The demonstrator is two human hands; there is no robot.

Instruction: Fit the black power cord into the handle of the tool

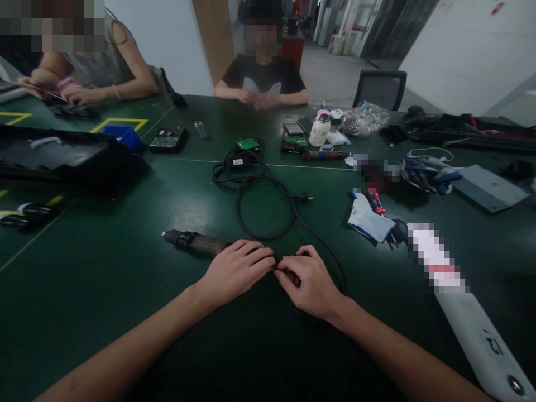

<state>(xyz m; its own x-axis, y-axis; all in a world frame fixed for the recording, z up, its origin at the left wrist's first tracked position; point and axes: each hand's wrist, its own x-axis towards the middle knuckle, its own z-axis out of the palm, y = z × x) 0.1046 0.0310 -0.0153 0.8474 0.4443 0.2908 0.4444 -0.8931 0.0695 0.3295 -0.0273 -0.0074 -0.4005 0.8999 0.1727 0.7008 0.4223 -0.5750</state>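
Note:
An electric screwdriver (196, 242) with a brown grip and a dark front end lies across the green table, its tip pointing left. My left hand (238, 268) is closed over its rear end, hiding that part. Close by on the right, my right hand (307, 279) is closed in a pinch at the screwdriver's back end. What sits between its thumb and fingers is small, dark and mostly hidden. A black cable (268, 237) lies in loops beyond my hands, with a black adapter box (238, 161) and a plug (307, 196). One strand runs down behind my right hand.
Circuit-board units (170, 139) and a second screwdriver (326, 155) lie farther back. Gloves (368, 215), a grey plate (491, 187) and a long white object (481, 335) are on the right. A black tray (54, 159) stands left. Two people sit across the table.

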